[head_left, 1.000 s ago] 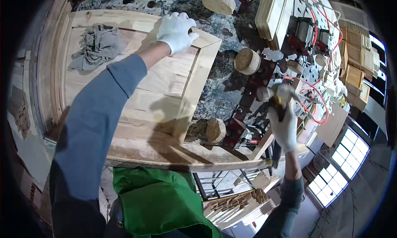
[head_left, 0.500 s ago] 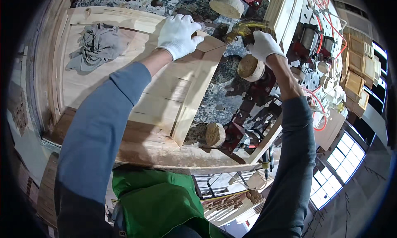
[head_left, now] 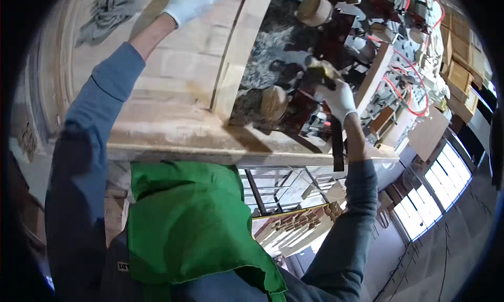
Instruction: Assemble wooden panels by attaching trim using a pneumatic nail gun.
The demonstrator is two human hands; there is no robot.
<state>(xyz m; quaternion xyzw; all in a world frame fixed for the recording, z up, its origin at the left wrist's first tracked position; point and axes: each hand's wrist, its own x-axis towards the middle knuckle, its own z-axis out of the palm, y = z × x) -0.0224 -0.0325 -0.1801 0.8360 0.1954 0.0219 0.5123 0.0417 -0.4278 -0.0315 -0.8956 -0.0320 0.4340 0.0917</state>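
Observation:
A pale wooden panel (head_left: 181, 73) in a wooden frame lies before me on the bench. My left hand (head_left: 191, 3), in a white glove, is over its far part with the thumb stretched out; the upper edge of the view cuts off some fingers. To the right, my gloved right hand (head_left: 338, 98) is closed around a mallet. The mallet's yellowish head (head_left: 321, 66) sticks out beyond the hand, and a dark handle (head_left: 337, 144) hangs down below it. A crumpled grey cloth (head_left: 110, 13) rests on the panel's left part.
Round wooden pads (head_left: 274, 103) and another round pad (head_left: 315, 10) sit among red clamps right of the panel. A wooden rail (head_left: 374, 76) stands beside my right hand. Red air hoses (head_left: 415, 94) loop farther right. The bench's front edge (head_left: 210, 157) runs before my green apron (head_left: 189, 218).
My view has tilted, so the panel sits higher. My right hand has come nearer with the mallet, away from the panel's far corner. The left hand's thumb points right, off the corner.

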